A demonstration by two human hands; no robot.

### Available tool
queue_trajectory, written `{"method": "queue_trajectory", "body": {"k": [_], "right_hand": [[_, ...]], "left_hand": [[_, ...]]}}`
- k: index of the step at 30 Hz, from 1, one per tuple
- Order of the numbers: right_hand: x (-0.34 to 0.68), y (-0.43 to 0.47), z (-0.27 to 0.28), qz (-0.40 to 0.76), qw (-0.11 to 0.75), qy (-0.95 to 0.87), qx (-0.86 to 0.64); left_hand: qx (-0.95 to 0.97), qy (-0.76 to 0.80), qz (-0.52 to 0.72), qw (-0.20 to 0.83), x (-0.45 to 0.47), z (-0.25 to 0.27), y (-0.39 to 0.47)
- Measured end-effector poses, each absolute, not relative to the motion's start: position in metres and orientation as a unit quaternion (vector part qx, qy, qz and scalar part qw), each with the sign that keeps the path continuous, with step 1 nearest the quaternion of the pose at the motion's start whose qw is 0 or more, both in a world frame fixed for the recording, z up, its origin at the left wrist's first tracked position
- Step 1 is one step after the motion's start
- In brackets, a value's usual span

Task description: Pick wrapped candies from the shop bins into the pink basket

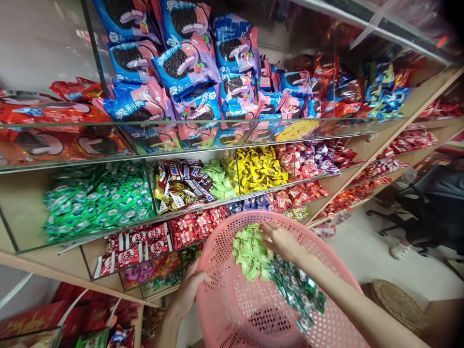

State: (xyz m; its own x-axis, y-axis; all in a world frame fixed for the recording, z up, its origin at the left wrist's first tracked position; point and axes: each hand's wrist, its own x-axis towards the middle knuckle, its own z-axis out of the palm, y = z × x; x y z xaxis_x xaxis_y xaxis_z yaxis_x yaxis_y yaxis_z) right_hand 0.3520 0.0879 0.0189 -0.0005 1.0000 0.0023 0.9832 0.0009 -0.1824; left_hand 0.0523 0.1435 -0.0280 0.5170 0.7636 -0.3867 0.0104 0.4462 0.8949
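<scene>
A pink perforated plastic basket (232,299) is tilted in front of the shelves. My left hand (189,290) grips its left rim, the thumb lying over the edge. Inside the basket, a heap of light green wrapped candies (252,253) lies toward the far side. Dark green wrapped candies (295,290) lie to the right of that heap, partly behind my right forearm. My right hand (279,241) reaches into the basket, its bent fingers closed at the top of the light green heap; the fingertips are partly hidden among the candies.
Glass-fronted shelves (137,157) hold blue-and-pink cookie packs (188,65), green candies (97,203), dark chocolate bars (190,174) and yellow candies (257,166). Red-and-white packets (132,246) sit lower down. At right are a rolling chair base (387,224), a shoe (400,250) and a round woven stool (397,302).
</scene>
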Motion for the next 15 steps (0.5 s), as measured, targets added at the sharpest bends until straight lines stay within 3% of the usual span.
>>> {"method": "queue_trajectory", "body": {"k": [8, 15], "right_hand": [[0.334, 0.094, 0.024, -0.004, -0.066, -0.741, -0.668], [0.337, 0.094, 0.019, -0.02, -0.051, -0.761, -0.646]], "left_hand": [[0.451, 0.435, 0.25, 0.738, 0.051, -0.035, 0.143], [0.447, 0.438, 0.254, 0.738, 0.05, -0.033, 0.142]]}}
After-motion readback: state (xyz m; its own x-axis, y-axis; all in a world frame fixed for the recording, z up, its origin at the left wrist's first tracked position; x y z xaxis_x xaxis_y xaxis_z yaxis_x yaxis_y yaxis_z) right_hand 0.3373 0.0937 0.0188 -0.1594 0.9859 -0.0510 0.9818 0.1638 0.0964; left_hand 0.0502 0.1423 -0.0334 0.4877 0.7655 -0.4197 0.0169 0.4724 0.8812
